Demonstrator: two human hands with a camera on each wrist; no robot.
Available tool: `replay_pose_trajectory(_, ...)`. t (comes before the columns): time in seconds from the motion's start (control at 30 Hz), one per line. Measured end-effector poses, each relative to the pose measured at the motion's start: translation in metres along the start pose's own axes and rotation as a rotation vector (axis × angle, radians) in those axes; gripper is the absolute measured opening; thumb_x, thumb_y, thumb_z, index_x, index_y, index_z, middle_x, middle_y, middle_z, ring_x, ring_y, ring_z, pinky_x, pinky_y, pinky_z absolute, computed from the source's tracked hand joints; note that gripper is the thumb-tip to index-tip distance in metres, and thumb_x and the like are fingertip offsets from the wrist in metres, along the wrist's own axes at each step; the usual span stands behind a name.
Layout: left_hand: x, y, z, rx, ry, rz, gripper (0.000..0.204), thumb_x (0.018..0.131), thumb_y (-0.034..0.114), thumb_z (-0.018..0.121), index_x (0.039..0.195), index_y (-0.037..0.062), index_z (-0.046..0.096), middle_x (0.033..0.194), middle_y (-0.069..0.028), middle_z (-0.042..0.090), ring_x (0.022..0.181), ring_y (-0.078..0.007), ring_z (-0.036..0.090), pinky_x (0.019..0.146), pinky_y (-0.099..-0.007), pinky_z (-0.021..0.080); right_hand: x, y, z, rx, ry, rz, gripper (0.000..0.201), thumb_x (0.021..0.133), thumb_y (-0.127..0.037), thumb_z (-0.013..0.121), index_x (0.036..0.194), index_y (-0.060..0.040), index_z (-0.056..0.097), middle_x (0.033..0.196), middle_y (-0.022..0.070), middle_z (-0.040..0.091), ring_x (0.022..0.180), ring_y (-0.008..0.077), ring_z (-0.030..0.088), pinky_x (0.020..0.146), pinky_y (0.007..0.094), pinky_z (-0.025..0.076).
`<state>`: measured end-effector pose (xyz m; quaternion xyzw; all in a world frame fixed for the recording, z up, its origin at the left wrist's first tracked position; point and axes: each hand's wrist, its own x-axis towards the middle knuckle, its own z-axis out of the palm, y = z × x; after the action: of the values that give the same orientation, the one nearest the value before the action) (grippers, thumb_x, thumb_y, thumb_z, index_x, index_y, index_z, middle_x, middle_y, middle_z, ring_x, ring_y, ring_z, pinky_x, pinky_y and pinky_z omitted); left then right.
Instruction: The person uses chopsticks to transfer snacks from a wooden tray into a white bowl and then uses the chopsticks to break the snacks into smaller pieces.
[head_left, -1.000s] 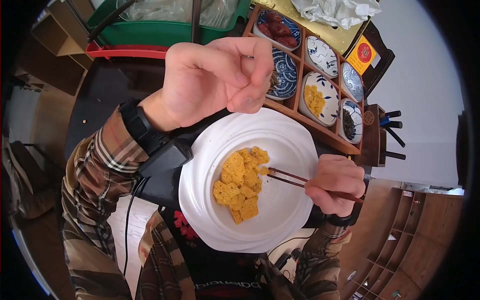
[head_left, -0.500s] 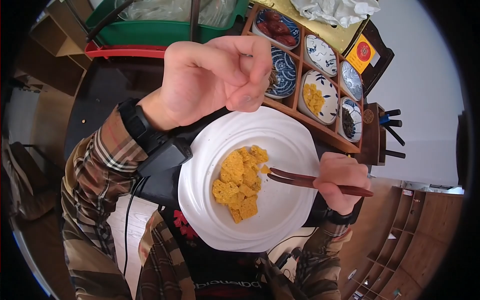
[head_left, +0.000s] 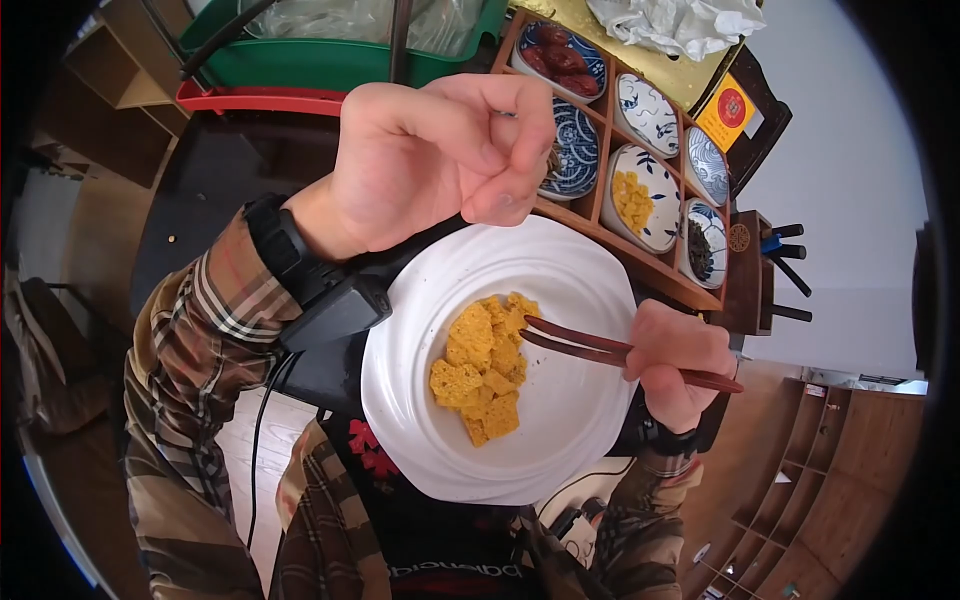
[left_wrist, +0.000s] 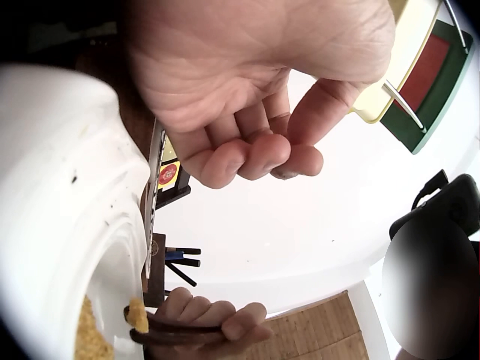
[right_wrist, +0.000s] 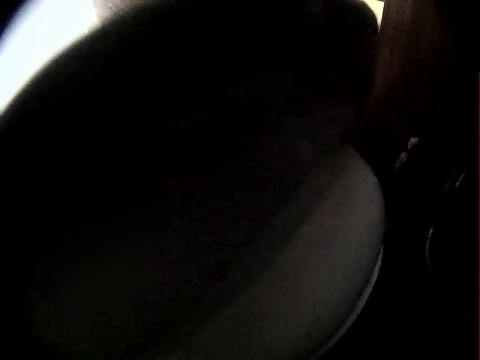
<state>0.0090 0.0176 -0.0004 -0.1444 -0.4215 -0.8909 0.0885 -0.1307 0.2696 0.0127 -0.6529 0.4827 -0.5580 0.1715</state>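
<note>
Chopsticks (head_left: 598, 343) now reach closer to yellow chunks (head_left: 470, 338) than before.

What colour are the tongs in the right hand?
The tongs are dark reddish-brown, clearest in the head view.

One bowl (head_left: 395, 370), with one pile of yellow chunks (head_left: 478, 365), too overlapped to count. One pair of tongs (head_left: 600, 350), two prongs (head_left: 560, 330). One divided box (head_left: 655, 270), six dishes (head_left: 650, 112) visible in it; at least three dates (head_left: 566, 60). One green tray (head_left: 320, 65), one red tray (head_left: 262, 103), one wooden holder (head_left: 742, 275), one counter (head_left: 220, 180).
</note>
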Motion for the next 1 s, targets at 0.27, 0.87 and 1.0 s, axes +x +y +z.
replay_pose_trajectory(0.27, 0.001, 0.0, 0.0, -0.004, -0.004, 0.003, 0.007, 0.076, 0.011, 0.048, 0.082, 0.0081, 0.048, 0.06, -0.0039, 0.05, 0.053, -0.0118, 0.04, 0.057, -0.0293, 0.032, -0.003, 0.0, 0.0, -0.005, 0.078, 0.192, 0.017, 0.078, -0.004, 0.084, 0.086, 0.0018, 0.071, 0.076, 0.0095, 0.071, 0.055, 0.017, 0.057, 0.051, 0.0279, 0.041)
replay_pose_trajectory(0.87, 0.001, 0.0, -0.002, 0.003, -0.034, 0.017, 0.006, 0.078, 0.011, 0.049, 0.083, 0.008, 0.049, 0.061, -0.0023, 0.049, 0.054, -0.0114, 0.039, 0.057, -0.029, 0.032, -0.009, 0.001, 0.001, 0.017, 0.386, 0.068, 0.028, 0.095, -0.024, 0.072, 0.093, 0.0008, 0.06, 0.07, 0.0088, 0.064, 0.053, 0.0121, 0.052, 0.047, 0.0279, 0.038)
replay_pose_trajectory(1.0, 0.0, 0.002, 0.002, 0.019, -0.016, 0.005, 0.007, 0.077, 0.013, 0.05, 0.082, 0.0088, 0.047, 0.06, -0.0016, 0.048, 0.054, -0.0108, 0.038, 0.056, -0.0286, 0.03, -0.004, 0.006, -0.008, -0.288, 0.704, 0.029, 0.02, 0.097, -0.02, 0.066, 0.094, -0.0031, 0.055, 0.075, 0.0052, 0.057, 0.053, 0.0098, 0.048, 0.049, 0.0241, 0.037)
